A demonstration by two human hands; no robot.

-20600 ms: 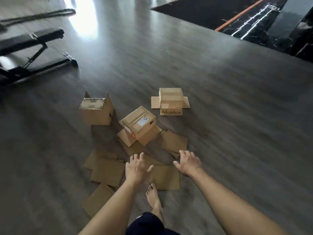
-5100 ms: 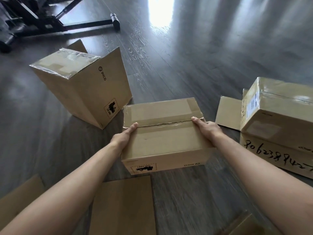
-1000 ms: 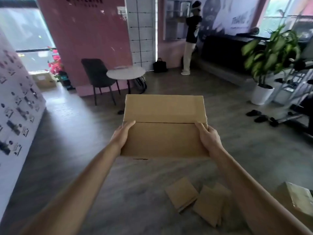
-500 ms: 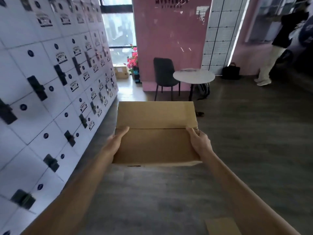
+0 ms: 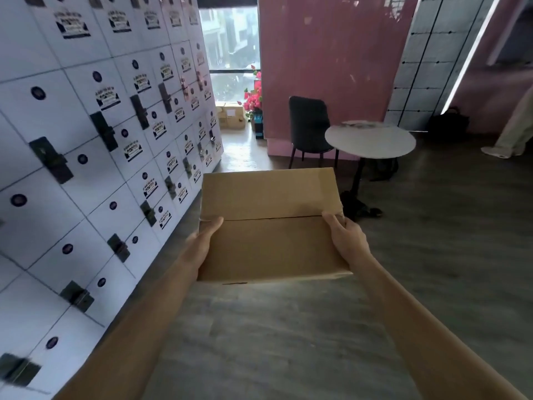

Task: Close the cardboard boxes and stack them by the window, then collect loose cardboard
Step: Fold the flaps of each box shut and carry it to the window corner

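Note:
I carry a closed brown cardboard box [image 5: 271, 223] in front of me at waist height, its two top flaps meeting in a seam. My left hand [image 5: 203, 241] grips its left side, thumb lying on the top. My right hand [image 5: 344, 241] grips its right side, thumb over the top edge near the seam. Far ahead, at the end of a narrow passage, a window [image 5: 229, 53] lets in light, and a stack of cardboard boxes [image 5: 230, 116] stands on the floor below it.
A wall of white lockers [image 5: 86, 168] runs along the left. A pink wall [image 5: 331, 67] bounds the passage on the right, with red flowers [image 5: 253, 96], a dark chair [image 5: 310, 125] and a round white table [image 5: 370, 140]. A person's leg [image 5: 516, 131] shows at the far right.
I have turned left and walked forward with the box still held by both hands. The lockers, the passage and the window are now closer; the loose cardboard on the floor has left the view.

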